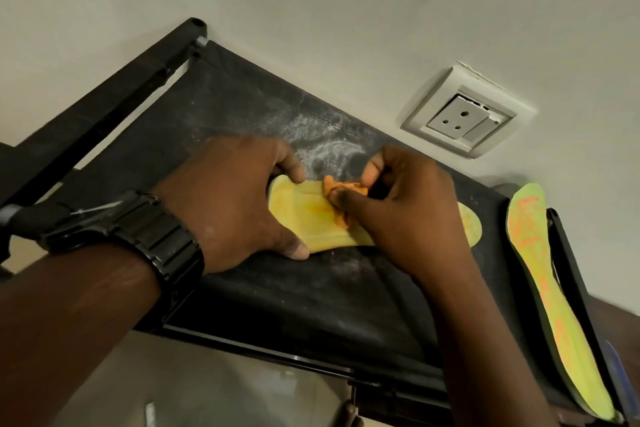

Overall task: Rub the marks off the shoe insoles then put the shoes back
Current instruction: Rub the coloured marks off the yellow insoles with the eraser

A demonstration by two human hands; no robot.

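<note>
Head view: a yellow insole is seen lying flat on the black fabric shelf of a rack, at the middle of the frame. Its left end is held down by the left hand, whose fingers and thumb are curled over the two long edges so that the insole is clamped across its width. A dark wristwatch is worn on that wrist. An orange cloth, bunched into a wad, is pinched in the closed fingers of the right hand and is pressed onto the insole near its middle. A faint orange tint can be made out on the yellow face beside the wad.

A second insole, still heavily streaked with orange marks, is propped along the rack's edge at the right of the frame, well apart from both hands. A wall socket is set in the upper right. No shoes are in view.

The rubbing step is judged to be in hand, with only the first insole being worked. For the next move, the cloth would need to be drawn along the stained face under firm pressure while the clamp is kept, so that the insole is not dragged across the dusty fabric.
</note>
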